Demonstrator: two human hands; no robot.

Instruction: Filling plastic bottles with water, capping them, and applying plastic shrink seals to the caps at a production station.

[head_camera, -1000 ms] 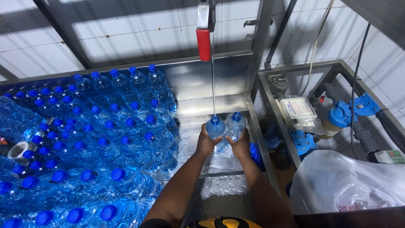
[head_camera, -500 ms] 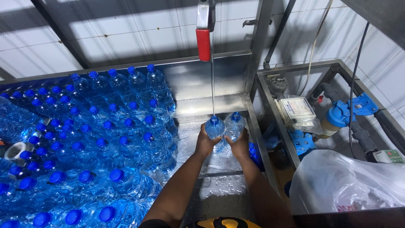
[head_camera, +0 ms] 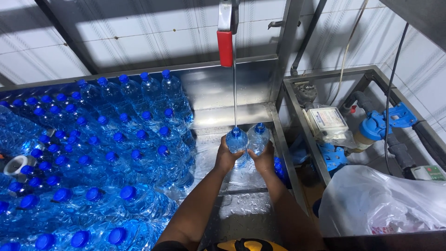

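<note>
1. Nearest, at the bottom edge, a rounded yellow and black object sits between the person's two bare forearms, which reach forward over a wet stainless steel table beaded with water.
2. Further along, the left hand is closed around the side of a clear plastic water bottle with a blue cap, holding it upright.
3. Just beside it, the right hand is wrapped around a second clear plastic bottle with a blue cap, also upright. The two bottles touch side by side, above the wet tabletop near its right rim.
4. Directly above the left bottle's cap, a thin metal rod hangs straight down, its tip at or just above the cap; contact cannot be told.
5. To the left, a dense crowd of blue-capped clear water bottles fills the table from the near edge to the back wall. A roll of white tape lies among them at the far left.
6. To the right, a crumpled white plastic bag lies low, with a metal frame behind it holding a blue pipe fitting and a small white meter box.
7. Farther up, the rod meets a red handle.
8. Farthest, a white tiled wall closes the scene.
</note>
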